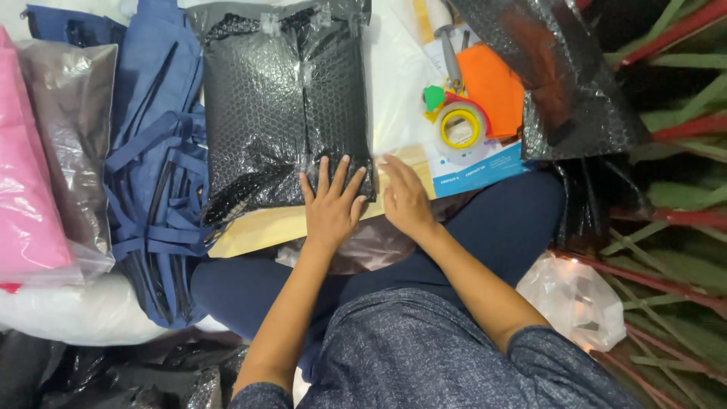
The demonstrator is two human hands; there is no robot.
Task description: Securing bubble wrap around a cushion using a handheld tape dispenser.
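Note:
A parcel wrapped in black bubble wrap [273, 106], sealed with clear tape, lies flat in front of me. My left hand [332, 206] presses flat on its near right corner, fingers spread. Just to the right, my right hand [405, 198] rests with fingers together against the parcel's right edge, on the white and tan surface [394, 91] beneath it. Neither hand grips anything. A roll of clear tape [460, 127] in a red dispenser sits beyond my right hand.
Blue bags with straps [155, 167] lie left of the parcel, then grey [68, 129] and pink [23, 174] bagged packages. More black bubble wrap [560, 83] and an orange cloth [492, 83] lie at upper right. A clear plastic bag [579, 299] sits by my right leg on a striped mat [674, 212].

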